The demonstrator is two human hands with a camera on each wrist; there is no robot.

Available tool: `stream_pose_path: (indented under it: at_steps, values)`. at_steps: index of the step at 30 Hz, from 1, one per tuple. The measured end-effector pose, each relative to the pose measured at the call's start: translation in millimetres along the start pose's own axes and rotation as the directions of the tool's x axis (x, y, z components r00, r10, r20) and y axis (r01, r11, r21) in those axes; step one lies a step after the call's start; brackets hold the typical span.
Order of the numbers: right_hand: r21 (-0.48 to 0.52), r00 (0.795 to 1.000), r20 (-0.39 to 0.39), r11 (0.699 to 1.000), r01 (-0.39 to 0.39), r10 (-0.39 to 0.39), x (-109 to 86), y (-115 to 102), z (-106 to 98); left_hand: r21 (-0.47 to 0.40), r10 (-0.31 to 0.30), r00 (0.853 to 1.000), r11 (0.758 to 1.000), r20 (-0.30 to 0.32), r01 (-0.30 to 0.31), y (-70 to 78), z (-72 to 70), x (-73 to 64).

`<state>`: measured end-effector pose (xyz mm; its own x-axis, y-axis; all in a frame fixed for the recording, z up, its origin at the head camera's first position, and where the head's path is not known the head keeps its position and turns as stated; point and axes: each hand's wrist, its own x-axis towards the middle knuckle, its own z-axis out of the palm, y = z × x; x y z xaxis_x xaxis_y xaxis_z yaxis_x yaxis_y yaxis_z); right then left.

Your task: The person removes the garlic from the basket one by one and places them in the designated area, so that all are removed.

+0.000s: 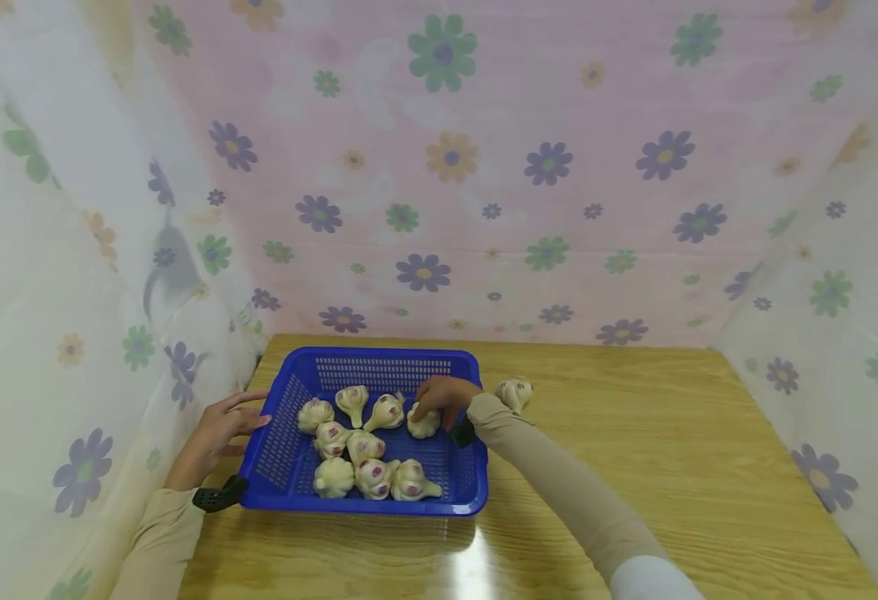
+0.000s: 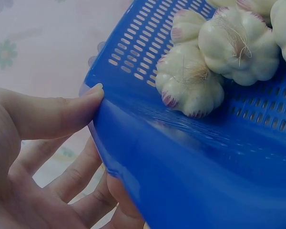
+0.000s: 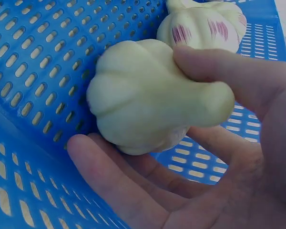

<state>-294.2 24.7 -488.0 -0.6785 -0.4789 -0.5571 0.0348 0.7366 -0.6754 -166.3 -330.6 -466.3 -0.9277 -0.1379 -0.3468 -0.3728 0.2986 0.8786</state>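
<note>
Held by right hand (image 1: pixel 449 392), lower centre of head frame: one garlic bulb (image 3: pixel 128 93), inside blue basket (image 1: pixel 363 505), toward its right half. Per right wrist frame: right thumb (image 3: pixel 219 67) against bulb's upper side near the neck; right fingers (image 3: pixel 109 174) curved round below, reaching past it toward frame left. Pinched between thumb and fingers, by appearance; cannot tell how firmly, nor whether in contact with basket floor. Long axis roughly left to right in that frame: rounded end at left, away from palm; thick neck at right, toward palm. Beyond thumb, at upper right: streaked bulb (image 3: pixel 202 28).

Left hand (image 1: pixel 217 433) at lower left of head frame, on basket's left rim. Per left wrist frame: left thumb (image 2: pixel 57 112) pressed on rim, left fingers (image 2: pixel 81 176) spread along outer wall; rim pinched between.

Eight other bulbs (image 1: pixel 366 447) in basket, mostly left and middle.

Key relation, judged: lone bulb (image 1: pixel 514 390) on counter (image 1: pixel 671 433), to the right of right fingers, just outside basket's right rim. Long axis near up-down in head frame, neck toward lower edge. Right hand clearly nearer; left hand well apart, across basket's width. Lift over right rim judged necessary for any reach that way.
</note>
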Motion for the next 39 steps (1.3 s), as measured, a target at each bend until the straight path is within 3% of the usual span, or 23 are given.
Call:
stream_pose_path:
  at_steps: [6,13,17,24,39]
  values:
    - [0.024,0.997,0.067,0.999,0.046,-0.048,1.0,5.4,-0.8,0.003,-0.012,1.0,1.0,0.009,0.012,-1.3,-0.2,0.6]
    - [0.156,0.992,0.084,0.984,0.085,-0.099,0.4,7.6,-4.3,0.018,-0.014,1.0,1.0,0.004,0.013,0.9,-0.3,0.6]
    - [0.232,0.991,0.073,0.968,0.093,-0.113,-0.9,6.9,-5.0,0.011,-0.018,1.0,1.0,0.011,0.018,1.3,0.0,-0.2]
    - [0.258,0.986,0.042,0.955,0.147,-0.163,0.7,8.2,-5.2,-0.006,-0.013,1.0,1.0,0.013,0.013,1.4,-0.8,1.2]
    - [0.421,0.966,0.027,0.879,0.222,-0.257,-16.8,0.5,-10.5,-0.001,-0.01,1.0,1.0,0.003,0.01,0.2,1.6,-0.9]
